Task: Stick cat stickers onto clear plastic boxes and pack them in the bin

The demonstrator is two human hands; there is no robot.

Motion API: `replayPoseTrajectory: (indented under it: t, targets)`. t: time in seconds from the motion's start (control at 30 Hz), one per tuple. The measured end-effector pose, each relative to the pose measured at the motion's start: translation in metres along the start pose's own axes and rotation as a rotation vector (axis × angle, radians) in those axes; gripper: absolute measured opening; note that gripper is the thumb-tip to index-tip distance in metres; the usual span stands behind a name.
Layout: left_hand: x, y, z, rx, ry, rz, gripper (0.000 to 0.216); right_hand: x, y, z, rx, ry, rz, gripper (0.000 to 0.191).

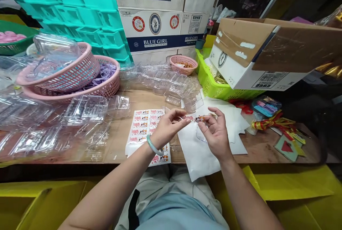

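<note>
My left hand wears a pale green bangle and pinches the left end of a small printed sticker. My right hand has its thumb and fingers closed at the other end of this sticker, which shows a pink print and a calico cat. Below the right thumb shows the edge of a clear plastic piece; whether it is joined to the sticker I cannot tell. Under my left forearm lies a sticker sheet with rows of pink and cat prints. White backing paper lies beneath my hands.
Clear plastic boxes pile up at the left and back. Pink baskets stand behind them, one holding purple shreds. A lime green basket bears an open carton. Ribbons lie at right; teal crates stand behind.
</note>
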State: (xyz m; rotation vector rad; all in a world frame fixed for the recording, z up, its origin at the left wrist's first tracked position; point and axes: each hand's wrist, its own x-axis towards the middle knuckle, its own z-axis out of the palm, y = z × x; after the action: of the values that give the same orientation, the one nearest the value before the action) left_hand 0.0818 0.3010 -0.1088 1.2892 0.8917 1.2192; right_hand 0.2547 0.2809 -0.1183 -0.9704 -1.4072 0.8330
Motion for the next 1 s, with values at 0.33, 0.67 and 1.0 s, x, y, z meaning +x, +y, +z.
replayPoseTrajectory:
  t: [0.33, 0.67, 1.0]
  targets:
    - [-0.001, -0.007, 0.009, 0.248, -0.240, 0.139, 0.018, -0.009, 0.010, -0.040, -0.252, -0.011, 0.053, 0.046]
    - [0.059, -0.051, 0.057, 0.414, -0.006, 0.123, 0.048, -0.021, 0.057, -0.063, -0.385, 0.488, 0.153, 0.070]
    - [-0.001, -0.028, 0.011, -0.223, -0.175, -0.503, 0.059, -0.006, 0.054, -0.036, -0.886, 0.061, -0.746, 0.041]
